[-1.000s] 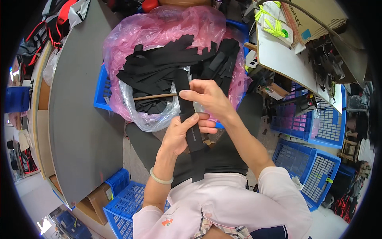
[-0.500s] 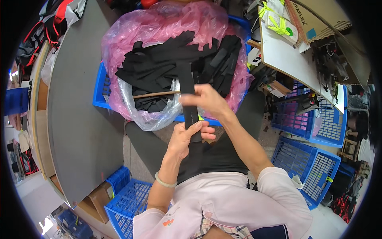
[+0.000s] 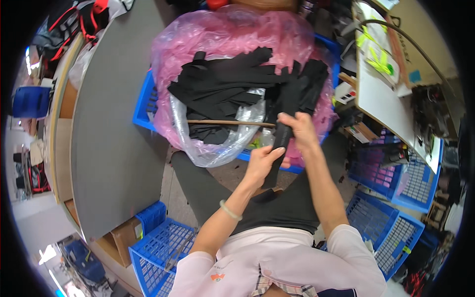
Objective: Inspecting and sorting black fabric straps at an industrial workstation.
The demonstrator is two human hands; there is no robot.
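A black fabric strip [image 3: 282, 140] runs between my two hands, over the near right edge of a blue crate. Its lower end hangs toward my lap. My left hand [image 3: 263, 166] pinches the strip low down, thumb on top. Higher up, my right hand [image 3: 300, 129] grips it, with the fingers closed over it. Many more black strips [image 3: 222, 81] lie heaped in the crate [image 3: 143, 106], inside a pink plastic liner [image 3: 173, 42] and a clear one [image 3: 208, 153]. A thin wooden stick [image 3: 227, 122] lies across the near part of the heap.
To the left stands a long grey table [image 3: 118, 123]. A blue basket [image 3: 168, 242] sits on the floor at the lower left, by a cardboard box [image 3: 126, 237]. More blue baskets [image 3: 391, 222] stand on the right, below a white-topped bench [image 3: 386, 96].
Both hands and the strip have shifted to the right in the picture; the whole view has moved too. My right hand, blurred before, now closes on the strip.
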